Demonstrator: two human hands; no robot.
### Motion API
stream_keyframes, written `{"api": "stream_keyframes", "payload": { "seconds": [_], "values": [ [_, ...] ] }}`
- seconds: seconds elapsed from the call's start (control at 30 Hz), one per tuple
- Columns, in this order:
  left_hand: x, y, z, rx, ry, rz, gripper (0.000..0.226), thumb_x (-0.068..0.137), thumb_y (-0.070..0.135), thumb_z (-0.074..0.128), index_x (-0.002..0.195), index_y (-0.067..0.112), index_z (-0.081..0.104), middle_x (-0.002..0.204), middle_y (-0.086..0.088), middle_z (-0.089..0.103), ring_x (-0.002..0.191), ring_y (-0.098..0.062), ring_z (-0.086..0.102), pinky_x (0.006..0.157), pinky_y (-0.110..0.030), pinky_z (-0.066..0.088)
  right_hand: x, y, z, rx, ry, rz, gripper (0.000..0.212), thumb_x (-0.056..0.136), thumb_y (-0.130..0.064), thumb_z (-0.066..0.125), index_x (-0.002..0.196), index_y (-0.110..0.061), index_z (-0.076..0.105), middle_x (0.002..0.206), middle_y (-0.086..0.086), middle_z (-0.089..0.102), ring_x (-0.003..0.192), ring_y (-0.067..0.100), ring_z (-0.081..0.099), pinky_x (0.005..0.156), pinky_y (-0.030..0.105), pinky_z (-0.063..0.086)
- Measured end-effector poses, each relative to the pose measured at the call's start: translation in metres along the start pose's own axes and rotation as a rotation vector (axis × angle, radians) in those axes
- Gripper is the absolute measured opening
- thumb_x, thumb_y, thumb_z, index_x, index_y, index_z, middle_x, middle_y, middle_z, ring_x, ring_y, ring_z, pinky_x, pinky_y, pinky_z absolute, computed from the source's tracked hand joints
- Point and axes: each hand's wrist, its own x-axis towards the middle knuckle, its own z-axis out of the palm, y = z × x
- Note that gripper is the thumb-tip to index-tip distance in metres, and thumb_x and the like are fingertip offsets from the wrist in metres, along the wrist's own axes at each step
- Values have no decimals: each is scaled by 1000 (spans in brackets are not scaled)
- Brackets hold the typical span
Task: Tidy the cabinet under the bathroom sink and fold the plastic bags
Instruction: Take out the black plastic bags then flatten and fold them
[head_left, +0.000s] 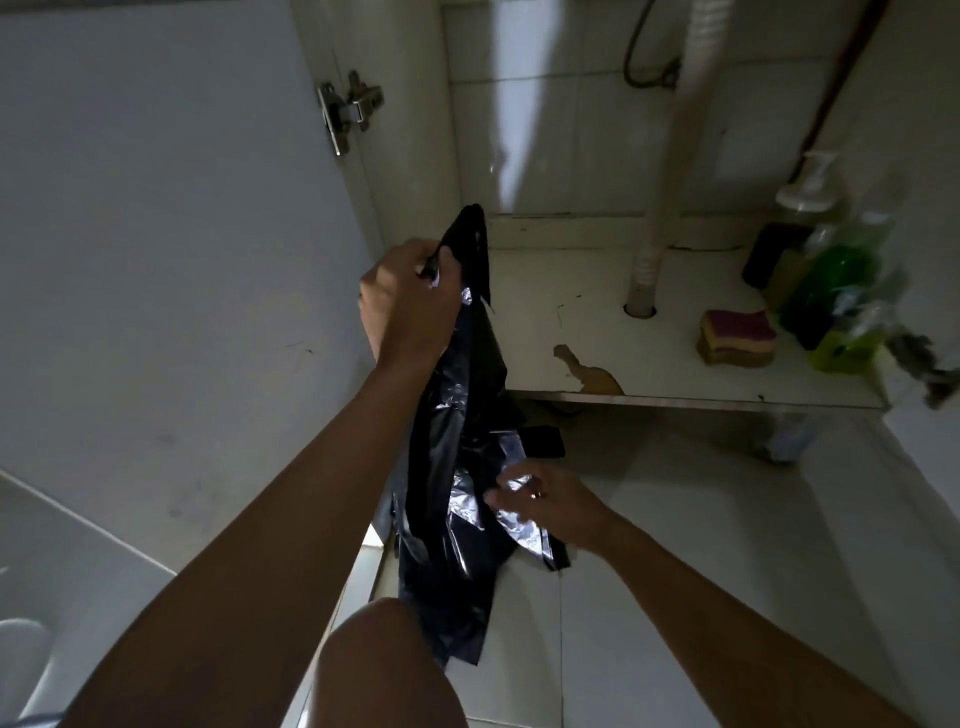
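A long black plastic bag (457, 467) hangs in front of the open cabinet, stretched from top to bottom. My left hand (405, 306) is raised and pinches its upper end near the handles. Lower down, my right hand (545, 499) grips a crumpled, shiny part of the same bag near the floor. The bag's bottom end trails down past my knee (384, 670). A small dark folded piece (545, 441) lies on the floor under the cabinet's front edge.
The cabinet shelf (597, 332) has chipped paint and a white drain pipe (670, 176) through it. A sponge (735, 338), green bottles (836, 291) and a pump dispenser (808, 187) stand at its right. The open door (171, 234) with a hinge (348, 109) is at left.
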Motion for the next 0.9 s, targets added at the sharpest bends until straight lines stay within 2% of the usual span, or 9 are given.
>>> {"api": "stream_keyframes", "payload": {
  "seconds": [0.13,0.2,0.3,0.43,0.53,0.63,0.73,0.83,0.9],
  "values": [
    [15,47,9,-138,-138,2,22,87,32,61,82,19,77,77,9,73,70,-4,67,68,-22,54,-3,-56,-6,77,-49,-93,80,59,-57,89,126,-34,53,119,-4,65,113,11,63,97,34,52],
    [18,74,15,-231,-269,-37,19,84,30,63,78,18,77,70,11,71,68,-5,69,70,-29,59,-5,-80,-5,48,24,-149,68,65,-67,81,122,-38,57,116,-8,68,111,10,65,98,38,51],
    [18,103,23,-322,-378,-62,16,82,28,65,73,19,75,67,8,71,65,-8,72,68,-38,61,-13,-106,-13,79,269,-209,43,84,-55,68,100,-16,68,96,12,71,96,29,70,89,55,54],
    [18,119,27,-257,-499,-34,34,87,48,66,115,29,69,109,11,71,100,-7,68,97,-31,52,-34,-135,-55,300,298,-145,13,98,-32,61,99,-21,69,98,2,74,92,20,71,77,37,58],
    [13,118,21,-149,-746,-33,68,84,73,49,138,33,51,140,3,55,127,-16,53,110,-36,39,-48,-157,-101,520,308,-109,30,100,-30,57,126,-15,60,120,7,70,103,28,68,80,38,57],
    [-1,121,5,-361,-1044,-141,80,72,84,40,131,33,52,134,5,56,120,-15,54,110,-47,38,-63,-176,-144,651,421,-111,19,103,-26,51,117,-17,59,116,8,67,96,25,66,72,35,56],
    [-20,117,-6,-513,-1204,-21,96,64,88,55,136,26,49,134,3,56,123,-5,51,112,-35,38,-77,-189,-178,767,574,-51,13,101,-26,51,96,-17,60,95,8,67,81,22,66,57,31,55],
    [-47,122,-9,-411,-1239,8,102,49,82,74,138,46,39,139,21,49,130,-3,46,109,-27,37,-88,-197,-199,772,619,-44,19,100,-24,49,105,-13,63,95,9,70,79,22,69,62,33,58],
    [-61,131,1,-283,-1094,-16,88,57,67,84,132,34,52,127,19,59,119,-7,56,99,-24,46,-101,-203,-207,717,605,-33,21,100,-25,48,104,-13,65,93,8,72,81,21,71,69,35,58]
  ]
}}
